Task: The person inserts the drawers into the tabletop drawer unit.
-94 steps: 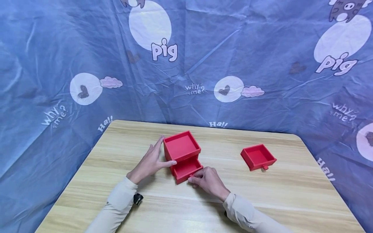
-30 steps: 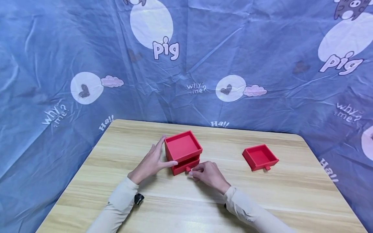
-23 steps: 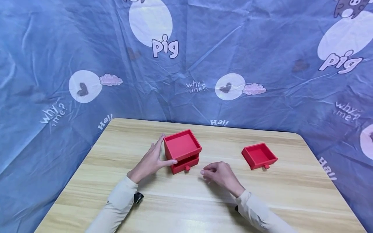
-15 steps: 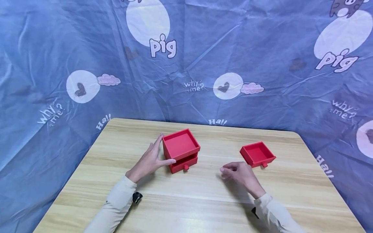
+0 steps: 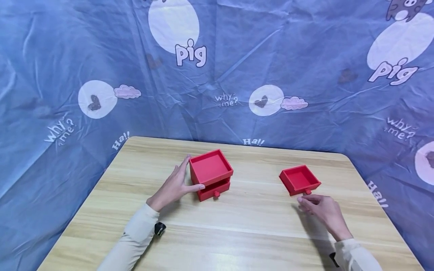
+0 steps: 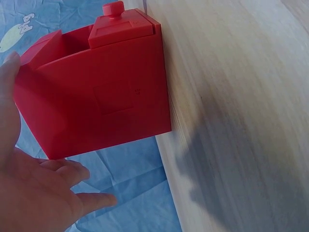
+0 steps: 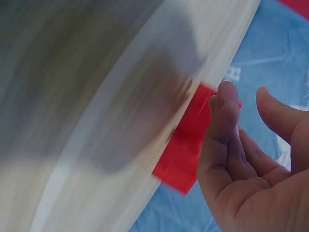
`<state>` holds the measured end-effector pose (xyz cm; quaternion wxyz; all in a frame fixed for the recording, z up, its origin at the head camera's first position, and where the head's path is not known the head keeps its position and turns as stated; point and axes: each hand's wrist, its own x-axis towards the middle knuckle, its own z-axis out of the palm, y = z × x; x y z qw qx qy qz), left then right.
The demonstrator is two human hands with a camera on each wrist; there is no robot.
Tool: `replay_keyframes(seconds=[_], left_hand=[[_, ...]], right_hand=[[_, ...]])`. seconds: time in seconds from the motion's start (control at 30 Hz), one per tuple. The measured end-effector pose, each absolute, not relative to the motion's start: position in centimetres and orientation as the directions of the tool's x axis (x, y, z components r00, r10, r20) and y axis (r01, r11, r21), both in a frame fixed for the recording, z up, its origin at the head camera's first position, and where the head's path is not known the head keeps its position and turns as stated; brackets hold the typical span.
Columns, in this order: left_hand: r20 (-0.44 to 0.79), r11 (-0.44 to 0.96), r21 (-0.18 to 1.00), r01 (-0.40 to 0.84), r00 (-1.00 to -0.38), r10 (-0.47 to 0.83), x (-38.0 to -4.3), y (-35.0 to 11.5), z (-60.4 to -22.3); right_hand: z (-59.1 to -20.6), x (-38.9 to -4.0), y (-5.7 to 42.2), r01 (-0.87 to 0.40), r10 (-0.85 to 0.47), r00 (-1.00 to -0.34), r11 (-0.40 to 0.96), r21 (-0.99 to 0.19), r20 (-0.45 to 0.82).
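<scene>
A small red drawer cabinet (image 5: 211,165) with a shallow open tray on top stands left of centre on the table. Its lower drawer (image 5: 214,192), with a round knob, sits pushed in, and a dark slot gapes above it. My left hand (image 5: 173,188) holds the cabinet's left side, thumb on the front edge and fingers toward the back corner. A loose red drawer (image 5: 300,180) lies at the right, knob toward me. My right hand (image 5: 322,210) is just in front of that knob; in the right wrist view its thumb and forefinger are apart with nothing between them.
The pale wooden table (image 5: 217,241) carries both red pieces. A blue printed cloth (image 5: 217,75) hangs behind and at both sides. Black straps show at both wrists, under light sleeves (image 5: 135,233).
My right hand pushed the lower drawer into the cabinet, let go of its knob, and moved right to the loose drawer. My left hand stayed on the cabinet.
</scene>
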<state>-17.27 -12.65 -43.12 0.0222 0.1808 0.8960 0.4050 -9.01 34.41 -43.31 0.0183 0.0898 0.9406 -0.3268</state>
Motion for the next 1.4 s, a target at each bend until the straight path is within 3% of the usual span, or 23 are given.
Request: replay_keyframes(seconds=[0.33,0.73,1.4], left_hand=[[0.108,0.597,0.74,0.311,-0.93,0.35,-17.3,-12.7,-43.0],[0.09,0.596,0.747,0.296,-0.932,0.351,-17.2,-12.8,-43.1],[0.104,0.603,0.736,0.308,-0.932,0.348,-17.5,-12.8,-43.2]], right_hand=[[-43.5,-9.5,37.7,0.169,0.193,-0.981,0.811,-0.56,-0.017],[-43.7,-11.6,38.2,0.194,0.17,-0.981,0.83,-0.524,-0.094],[-44.3,-12.8,38.1,0.2,0.16,-0.98,0.821,-0.534,-0.121]])
